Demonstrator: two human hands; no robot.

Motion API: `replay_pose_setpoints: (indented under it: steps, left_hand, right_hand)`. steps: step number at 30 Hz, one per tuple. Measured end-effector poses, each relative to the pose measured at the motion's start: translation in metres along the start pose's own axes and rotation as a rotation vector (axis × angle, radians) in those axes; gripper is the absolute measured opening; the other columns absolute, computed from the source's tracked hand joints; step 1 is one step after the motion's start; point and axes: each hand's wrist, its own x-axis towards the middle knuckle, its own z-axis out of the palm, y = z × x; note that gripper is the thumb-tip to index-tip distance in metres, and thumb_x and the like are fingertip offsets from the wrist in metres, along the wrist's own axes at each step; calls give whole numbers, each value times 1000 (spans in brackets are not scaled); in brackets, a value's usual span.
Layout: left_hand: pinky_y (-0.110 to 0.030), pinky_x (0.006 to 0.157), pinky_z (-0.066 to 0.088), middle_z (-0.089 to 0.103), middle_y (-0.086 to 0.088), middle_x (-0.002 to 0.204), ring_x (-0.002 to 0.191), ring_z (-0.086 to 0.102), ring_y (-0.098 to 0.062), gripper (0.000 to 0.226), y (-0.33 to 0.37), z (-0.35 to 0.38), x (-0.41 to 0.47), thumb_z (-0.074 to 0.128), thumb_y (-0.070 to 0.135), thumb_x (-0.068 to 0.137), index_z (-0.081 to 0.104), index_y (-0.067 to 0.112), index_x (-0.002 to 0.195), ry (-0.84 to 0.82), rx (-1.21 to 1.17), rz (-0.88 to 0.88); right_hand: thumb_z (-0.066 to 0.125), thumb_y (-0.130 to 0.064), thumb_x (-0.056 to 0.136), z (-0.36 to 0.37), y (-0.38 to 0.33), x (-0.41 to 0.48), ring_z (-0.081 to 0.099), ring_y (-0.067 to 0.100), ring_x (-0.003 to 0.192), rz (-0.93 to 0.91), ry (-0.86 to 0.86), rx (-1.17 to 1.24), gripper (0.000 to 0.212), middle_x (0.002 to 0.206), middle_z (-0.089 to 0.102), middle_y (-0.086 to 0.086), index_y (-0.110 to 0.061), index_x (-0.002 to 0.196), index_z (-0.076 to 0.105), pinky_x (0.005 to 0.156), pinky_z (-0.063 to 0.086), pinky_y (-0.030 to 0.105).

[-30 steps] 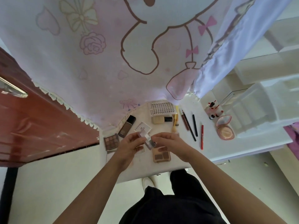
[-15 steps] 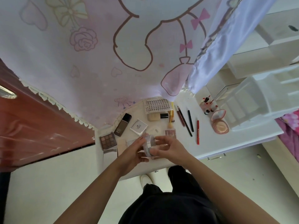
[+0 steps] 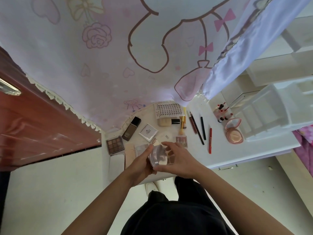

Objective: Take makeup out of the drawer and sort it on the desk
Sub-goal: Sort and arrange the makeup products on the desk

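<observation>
Left hand [image 3: 141,165] and right hand [image 3: 180,161] grip a round clear jar [image 3: 156,157] above the tabletop's [image 3: 237,153] near edge, half hiding a palette [image 3: 170,158] behind.

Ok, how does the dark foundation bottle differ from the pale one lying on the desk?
Colour: the dark foundation bottle is brown, the pale foundation bottle cream. Pose: the dark one lies slantwise, cap toward the curtain; the pale one lies crosswise, cap toward the makeup brush. Place: the dark one is by the eyeshadow palette, the pale one by the lash card. Both lie flat on the desk, black caps on.
</observation>
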Motion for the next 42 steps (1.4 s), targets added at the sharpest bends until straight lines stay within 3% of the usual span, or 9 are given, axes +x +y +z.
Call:
replay_pose_setpoints:
  steps: [13,18,23,26,29,32,35,38,42]
  left_hand:
    - [-29,70,45,67,-16,116,84,60,-23,57,-2,7,6,37,58,98,62,19,131,27,81,-34]
    - [-33,75,44,70,-10,112,87,60,-20,51,0,15,6,36,54,101,63,20,129,17,73,-42]
    - [-32,72,41,69,-12,111,85,59,-22,54,1,19,8,33,56,101,64,21,129,-7,137,-31]
    - [-31,70,40,68,-12,109,83,58,-20,55,0,18,11,34,57,101,66,21,126,3,161,-34]
    - [-31,68,43,69,-7,109,80,59,-17,51,1,22,11,36,55,101,67,21,125,1,117,-31]
    - [-35,79,49,70,-5,115,94,66,-22,49,1,24,11,36,53,102,66,22,127,-10,67,-29]
    - [-28,67,44,69,-11,109,88,56,-23,54,1,23,13,37,59,100,66,22,126,7,137,-33]
    - [-29,67,43,67,-13,107,86,55,-23,54,-1,18,17,38,60,99,67,22,126,26,162,-34]
    - [-30,70,43,68,-9,112,83,56,-19,52,1,22,17,38,59,99,67,25,125,17,139,-24]
  right_hand:
    - [66,-81,68,-6,2,1,60,5,103,111,11,-46,89,124,56,-11,-27,137,51,91,52,26]
    - [82,-65,63,-12,10,-2,56,4,106,44,-8,-73,95,134,50,-9,-34,142,42,92,48,21]
    - [58,-89,65,-14,7,-5,58,7,106,152,-9,-125,98,127,53,-10,-27,140,47,95,51,33]
    - [68,-75,71,-15,7,-7,59,4,97,124,9,-106,78,119,58,-13,-28,132,53,89,53,29]
    - [81,-62,64,-18,10,-8,53,6,109,81,17,-132,93,136,50,-8,-36,143,40,97,49,30]
    - [71,-82,56,-18,9,-7,48,15,126,136,-10,-149,114,148,42,-7,-33,151,30,107,44,40]
    - [54,-90,66,-21,8,-8,58,11,112,197,-21,-138,100,134,58,-6,-25,141,49,99,50,38]
    - [69,-73,71,-26,4,-10,59,6,97,153,3,-139,78,120,62,-11,-27,132,56,89,53,31]
    - [82,-65,62,-28,5,-9,54,10,113,82,3,-147,101,142,44,-9,-33,146,37,97,51,33]
